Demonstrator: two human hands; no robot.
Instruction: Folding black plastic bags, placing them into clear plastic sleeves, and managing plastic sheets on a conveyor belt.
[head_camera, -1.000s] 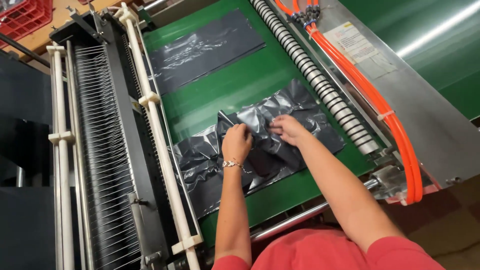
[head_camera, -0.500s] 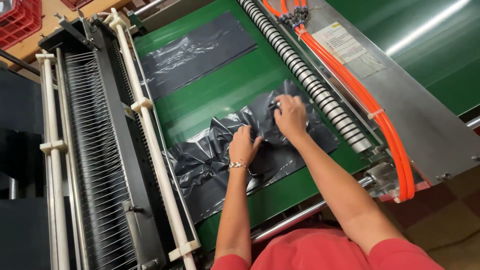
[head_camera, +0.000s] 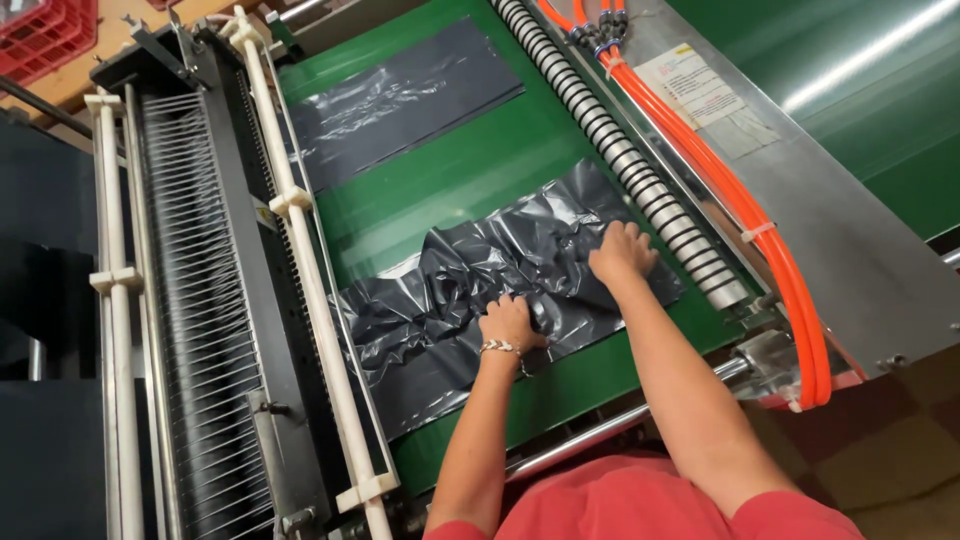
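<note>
A crumpled black plastic bag (head_camera: 470, 290) lies across the green conveyor belt (head_camera: 480, 165) in front of me. My left hand (head_camera: 510, 322), with a bracelet at the wrist, is bunched on the bag's middle, fingers curled into the film. My right hand (head_camera: 622, 252) presses flat on the bag's right part, fingers spread, close to the ribbed roller (head_camera: 620, 150). A second black bag (head_camera: 400, 100) lies flat further up the belt, untouched.
Orange hoses (head_camera: 740, 220) run along the grey metal side panel (head_camera: 850, 250) at the right. A frame of white bars (head_camera: 300, 250) and thin wires (head_camera: 190, 300) stands left of the belt. A red crate (head_camera: 40, 35) sits at the top left.
My right hand slid right and outward along the bag toward the roller, spreading the film. My left hand stayed bunched on the bag's middle.
</note>
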